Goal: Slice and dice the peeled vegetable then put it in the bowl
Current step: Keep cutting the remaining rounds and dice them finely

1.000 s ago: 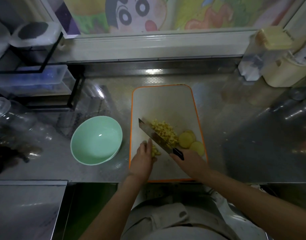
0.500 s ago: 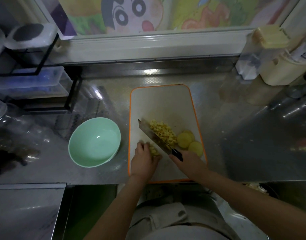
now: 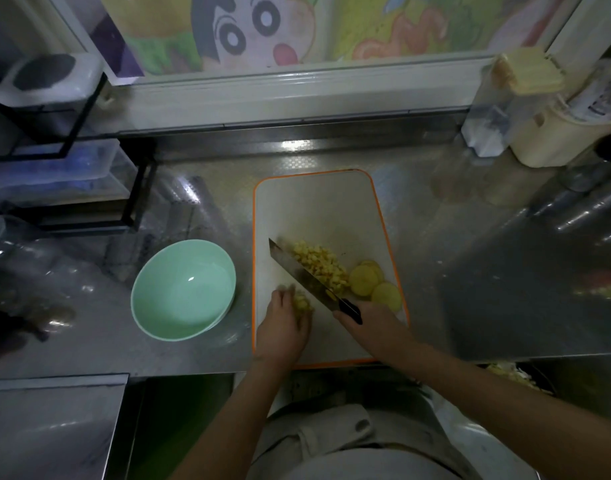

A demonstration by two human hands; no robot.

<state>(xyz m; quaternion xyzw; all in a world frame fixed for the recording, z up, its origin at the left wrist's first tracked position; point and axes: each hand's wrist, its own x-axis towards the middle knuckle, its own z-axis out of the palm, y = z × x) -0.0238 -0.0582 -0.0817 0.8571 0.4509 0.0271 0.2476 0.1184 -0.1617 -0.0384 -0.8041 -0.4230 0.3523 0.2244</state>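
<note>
A white cutting board with an orange rim point(image 3: 317, 206) lies on the steel counter. On it sit a pile of yellow diced vegetable point(image 3: 319, 266) and a few round slices point(image 3: 364, 280) to its right. My right hand point(image 3: 369, 323) grips the black handle of a cleaver point(image 3: 302, 275), whose blade lies diagonally along the left side of the pile. My left hand point(image 3: 283, 323) holds down a small bunch of yellow strips point(image 3: 302, 301) just left of the blade. A pale green bowl point(image 3: 182, 289), with nothing in it, stands left of the board.
A black wire rack with plastic boxes point(image 3: 54, 168) stands at the back left. Clear and cream containers point(image 3: 539, 109) crowd the back right corner. A sink or bin with scraps point(image 3: 515, 375) shows at the lower right, past the counter's front edge.
My left hand has crept slightly back over the strips and the cleaver has shifted a little with it. The pile, slices and bowl stay where they were.
</note>
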